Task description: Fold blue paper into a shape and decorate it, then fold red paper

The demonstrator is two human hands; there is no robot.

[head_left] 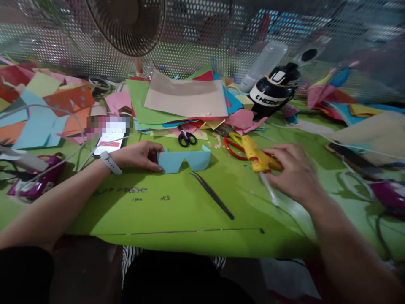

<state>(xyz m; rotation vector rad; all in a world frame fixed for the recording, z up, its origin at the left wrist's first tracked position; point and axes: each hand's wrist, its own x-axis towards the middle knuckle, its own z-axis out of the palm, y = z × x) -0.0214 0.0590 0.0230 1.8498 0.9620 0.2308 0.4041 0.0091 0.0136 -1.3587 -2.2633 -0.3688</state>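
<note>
Your lap (177, 276) lies near the table edge (190, 240);
your left hand (141, 155) pinches the glasses (170, 162); your right hand (292, 174) clasps the glue gun (253, 154); room separates it from the tweezers (213, 194).

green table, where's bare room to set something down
Mostly bare: green table between tweezers and right forearm, and below the blue paper glasses, left of the tweezers. Crowded: the back, with paper stack, scissors, black bottle.

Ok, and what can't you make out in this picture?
In the head view:
Right hand: some fingertips, hidden by its grip on the yellow glue gun.
Phone: upper end, masked by pixel blocks.
Fan: top, cut off by the upper edge.
Purple object: cut off by the right edge.
Dark bits: too small and blurred.
</note>
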